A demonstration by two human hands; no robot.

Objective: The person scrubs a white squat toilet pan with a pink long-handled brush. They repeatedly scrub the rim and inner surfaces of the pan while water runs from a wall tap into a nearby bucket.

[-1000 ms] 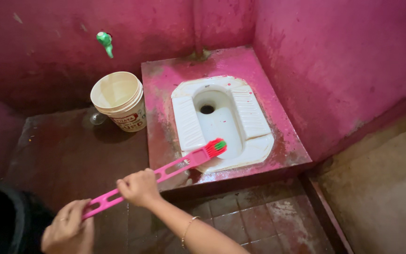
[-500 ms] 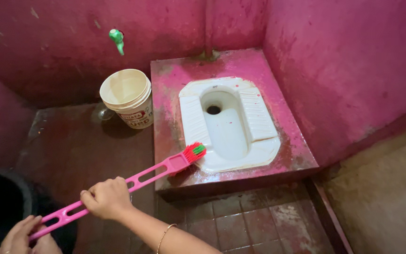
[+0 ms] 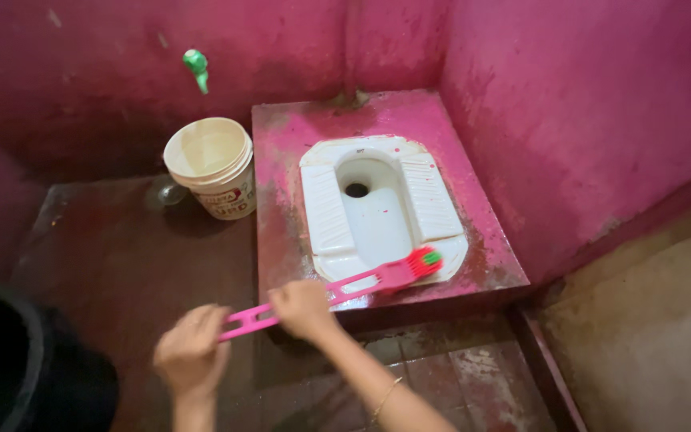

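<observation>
A long pink brush (image 3: 361, 282) with red and green bristles lies across the front rim of a white squat toilet pan (image 3: 377, 212). Its bristle head rests on the pan's front right edge. My right hand (image 3: 304, 308) grips the middle of the handle. My left hand (image 3: 192, 352) holds the handle's near end. The pan is set in a raised pink platform (image 3: 281, 160) in the corner of pink walls.
A cream plastic bucket (image 3: 211, 166) stands left of the platform on the dark wet floor, under a green tap (image 3: 196, 67) on the wall. A black container (image 3: 9, 368) sits at the lower left. Brown tiles cover the floor (image 3: 473, 376) in front of the platform.
The brush has swung right, from the pan's front left corner to its front right edge. Both hands moved right and closer to the platform.
</observation>
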